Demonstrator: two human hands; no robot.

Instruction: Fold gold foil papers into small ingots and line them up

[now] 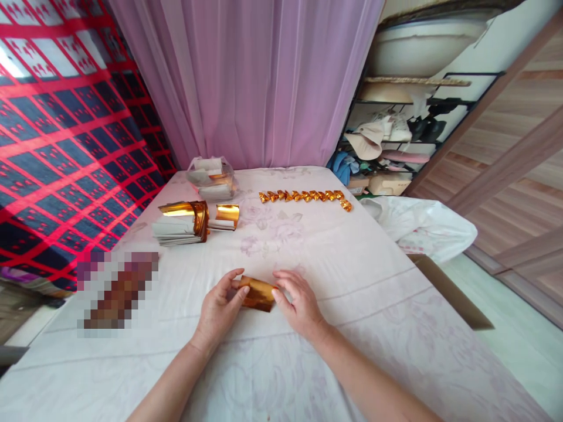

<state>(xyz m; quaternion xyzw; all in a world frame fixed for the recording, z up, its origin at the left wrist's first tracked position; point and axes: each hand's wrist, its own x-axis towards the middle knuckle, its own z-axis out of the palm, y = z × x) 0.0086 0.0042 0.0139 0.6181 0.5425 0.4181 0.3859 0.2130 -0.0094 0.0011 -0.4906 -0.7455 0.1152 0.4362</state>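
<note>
A sheet of gold foil paper (258, 295) is held between my two hands, just above the cloth-covered table. My left hand (223, 298) pinches its left end between thumb and fingers. At the right end, my right hand (298, 299) has its thumb on the foil's edge, with the fingers curled behind. Beyond my hands lies a stack of gold foil paper (178, 225), white on the reverse side. Beside it is a smaller pile of foil sheets (227, 215). Farther right, a row of folded gold foil pieces (303, 196) runs across the table.
A clear plastic bag (212, 177) with more paper stands at the back left. A blurred-out patch (121, 293) covers something at the left. White plastic bag (422, 228) and cardboard (453, 293) lie past the right edge, near a shelf rack (396, 140).
</note>
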